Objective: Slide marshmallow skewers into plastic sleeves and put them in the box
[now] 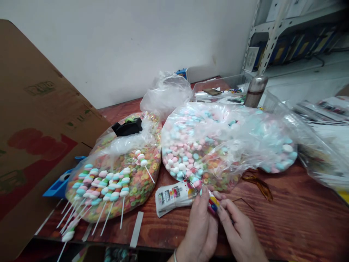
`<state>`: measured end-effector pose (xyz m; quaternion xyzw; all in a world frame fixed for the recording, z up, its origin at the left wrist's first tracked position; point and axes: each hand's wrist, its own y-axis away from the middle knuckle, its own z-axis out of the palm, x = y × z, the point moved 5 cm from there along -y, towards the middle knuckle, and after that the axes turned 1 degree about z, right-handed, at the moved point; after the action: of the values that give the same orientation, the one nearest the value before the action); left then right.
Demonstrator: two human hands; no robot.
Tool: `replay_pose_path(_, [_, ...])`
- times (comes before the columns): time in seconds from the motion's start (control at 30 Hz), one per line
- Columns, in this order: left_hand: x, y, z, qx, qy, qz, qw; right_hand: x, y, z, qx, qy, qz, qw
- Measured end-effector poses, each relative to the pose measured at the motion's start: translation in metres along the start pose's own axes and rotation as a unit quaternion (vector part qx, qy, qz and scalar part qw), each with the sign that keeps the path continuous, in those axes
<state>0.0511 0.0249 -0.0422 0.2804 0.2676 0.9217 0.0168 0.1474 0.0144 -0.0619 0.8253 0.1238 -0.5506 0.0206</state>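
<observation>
Both my hands meet at the table's front, pinching a small clear packet (213,202) with red, yellow and blue print. My left hand (201,223) is closed on its left side, and my right hand (237,225) grips its right side with thumb and fingers. Pink and blue candy shows just beyond my left fingertips; whether it is inside the packet I cannot tell. Left of my hands lies a stack of printed bags (170,196). Behind them sits a large clear bag of pastel marshmallow candies (182,153). Several candy skewers (105,185) rest on a bag of ring-shaped candies (148,174).
A black tape dispenser (127,127) sits on the ring-candy bag. A cardboard box (40,120) stands at left beside a blue dispenser (58,183). Tape strips (136,229) line the table edge. Gold ties (259,183), a bottle (255,91) and plastic bins (305,134) are at right.
</observation>
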Motion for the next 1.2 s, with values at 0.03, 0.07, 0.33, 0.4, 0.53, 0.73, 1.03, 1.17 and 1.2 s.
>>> replay_pose_path(0.03, [0.000, -0.001, -0.001, -0.005, -0.016, 0.006, 1.000, 0.003, 0.001, 0.001, -0.014, -0.037, 0.030, 0.999])
replay_pose_path(0.07, [0.000, -0.002, -0.002, -0.010, -0.033, 0.012, 0.999, 0.006, 0.002, 0.003, -0.025, -0.069, 0.053, 0.996])
replay_pose_path(0.33, [-0.020, -0.007, -0.020, 0.035, -0.129, 0.033, 0.990, 0.022, 0.003, 0.030, -0.020, -0.424, 0.241, 0.873])
replay_pose_path(0.4, [-0.020, -0.006, -0.021, 0.014, -0.161, 0.031, 0.986, 0.018, 0.001, 0.031, -0.003, -0.462, 0.245, 0.852])
replay_pose_path(0.53, [-0.017, -0.001, -0.016, -0.073, -0.117, -0.011, 0.990, 0.012, 0.002, 0.029, -0.009, -0.535, 0.297, 0.791])
replay_pose_path(0.73, [-0.003, -0.003, -0.021, -0.036, -0.204, 0.043, 0.977, 0.004, 0.002, 0.014, -0.065, -0.429, 0.261, 0.862])
replay_pose_path(1.03, [-0.006, 0.008, -0.014, -0.166, -0.223, -0.097, 0.956, -0.008, 0.017, 0.037, -0.158, -0.579, 0.272, 0.753])
replay_pose_path(1.17, [0.003, 0.006, -0.025, -0.169, -0.251, -0.103, 0.948, -0.007, 0.016, 0.012, -0.203, -0.429, 0.213, 0.854])
replay_pose_path(1.2, [0.012, 0.003, -0.028, -0.150, -0.295, -0.054, 0.942, -0.001, 0.013, -0.004, -0.155, -0.291, 0.174, 0.928])
